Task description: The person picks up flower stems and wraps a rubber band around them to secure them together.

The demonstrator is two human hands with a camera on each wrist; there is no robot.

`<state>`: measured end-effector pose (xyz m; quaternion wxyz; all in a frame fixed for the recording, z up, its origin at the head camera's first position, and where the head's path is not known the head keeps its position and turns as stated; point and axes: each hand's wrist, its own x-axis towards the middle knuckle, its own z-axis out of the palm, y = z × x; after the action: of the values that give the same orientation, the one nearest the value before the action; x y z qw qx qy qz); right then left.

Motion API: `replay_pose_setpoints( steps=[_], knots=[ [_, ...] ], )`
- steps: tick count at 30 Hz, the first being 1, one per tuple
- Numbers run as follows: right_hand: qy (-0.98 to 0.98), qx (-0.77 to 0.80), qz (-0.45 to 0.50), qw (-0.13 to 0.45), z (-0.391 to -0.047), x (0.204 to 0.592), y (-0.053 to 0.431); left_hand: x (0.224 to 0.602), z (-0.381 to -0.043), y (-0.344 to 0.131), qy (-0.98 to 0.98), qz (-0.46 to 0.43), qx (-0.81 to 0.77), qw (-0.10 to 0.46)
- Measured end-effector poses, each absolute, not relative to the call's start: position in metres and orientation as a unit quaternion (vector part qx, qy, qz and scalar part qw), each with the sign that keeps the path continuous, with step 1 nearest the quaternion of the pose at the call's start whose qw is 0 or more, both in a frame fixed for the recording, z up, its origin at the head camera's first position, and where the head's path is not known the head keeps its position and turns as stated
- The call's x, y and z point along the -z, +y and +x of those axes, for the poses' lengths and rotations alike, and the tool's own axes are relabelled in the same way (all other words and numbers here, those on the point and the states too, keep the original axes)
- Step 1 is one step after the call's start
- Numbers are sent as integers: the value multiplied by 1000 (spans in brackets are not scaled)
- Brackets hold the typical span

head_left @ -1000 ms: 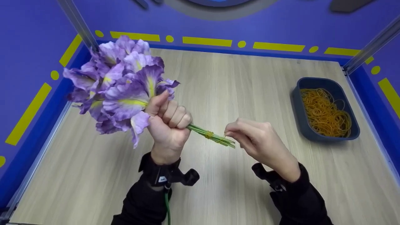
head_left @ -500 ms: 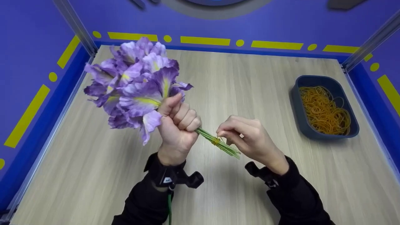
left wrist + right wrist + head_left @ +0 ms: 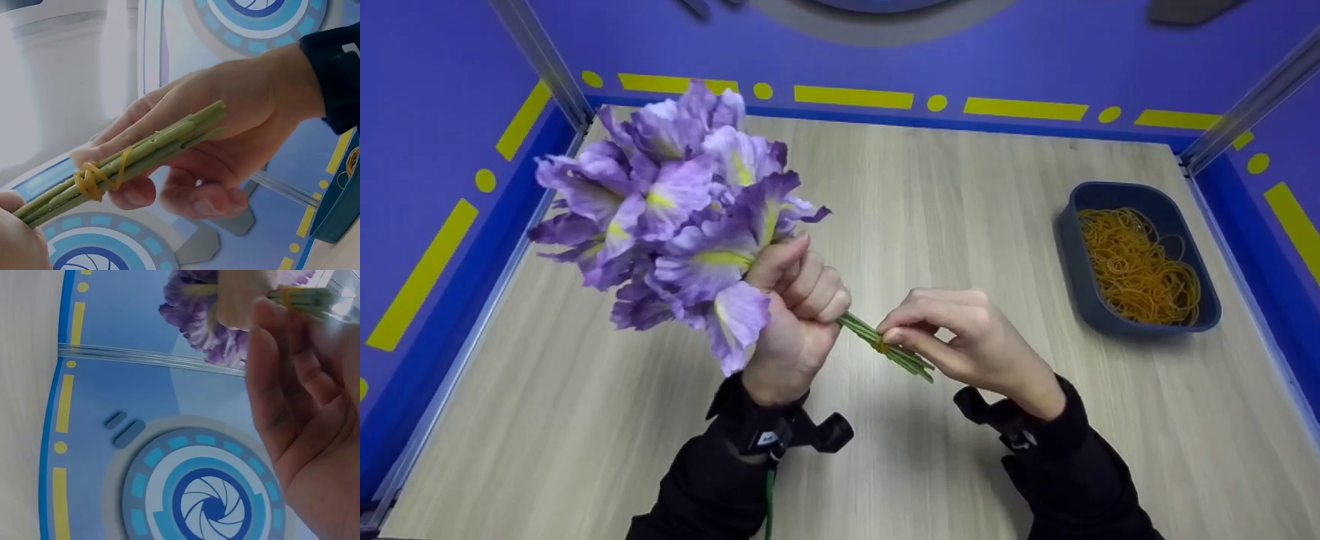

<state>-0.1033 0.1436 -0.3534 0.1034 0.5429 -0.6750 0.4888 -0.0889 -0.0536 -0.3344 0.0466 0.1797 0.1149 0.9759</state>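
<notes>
My left hand (image 3: 802, 322) grips a bouquet of purple artificial irises (image 3: 675, 217) just beneath the blooms, which tilt to the upper left. Green stems (image 3: 911, 361) stick out of the fist toward the lower right. A yellow rubber band (image 3: 90, 180) is wound round them near the cut ends, with one looser loop (image 3: 122, 169) beside the tight turns. Thumb and forefinger of my right hand (image 3: 975, 337) pinch at the band, on either side of the stems. The right wrist view shows the right hand's other fingers (image 3: 315, 377) loosely bent.
A dark blue-grey tub (image 3: 1084, 300) holding many loose yellow rubber bands (image 3: 1140, 266) stands at the right of the wooden table (image 3: 960, 195). Blue panels (image 3: 885, 45) with yellow markings wall in the back and sides. A green cable (image 3: 770, 495) runs from the left wrist.
The bouquet and left hand have shifted right, and the blooms have turned slightly. My right hand has moved from the stem ends up to the rubber band.
</notes>
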Motion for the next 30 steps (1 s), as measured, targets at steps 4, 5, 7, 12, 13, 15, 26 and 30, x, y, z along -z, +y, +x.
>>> replay_pose_setpoints(
  steps=[4,5,7,12,13,15,26,30],
  knots=[
    [-709,-481,511,77,-98,348,149,336,-94,-54,85,148,-983,70],
    [-716,-478,503,77,-98,347,150,337,-96,-53,72,136,-985,76],
    [-732,-470,487,76,-96,345,152,339,-99,-52,44,113,-989,82],
    [-745,-469,468,80,-96,343,154,344,-106,-52,0,94,-992,82],
    [-746,-469,466,82,-96,343,154,345,-106,-53,-2,95,-992,80],
    [-749,-467,462,86,-96,342,156,345,-107,-54,-3,95,-993,75],
    [-805,-408,423,81,-85,339,158,345,-107,-52,43,86,-994,46],
    [-820,-370,422,109,-83,341,153,345,-107,-51,48,85,-994,38]
  ],
)
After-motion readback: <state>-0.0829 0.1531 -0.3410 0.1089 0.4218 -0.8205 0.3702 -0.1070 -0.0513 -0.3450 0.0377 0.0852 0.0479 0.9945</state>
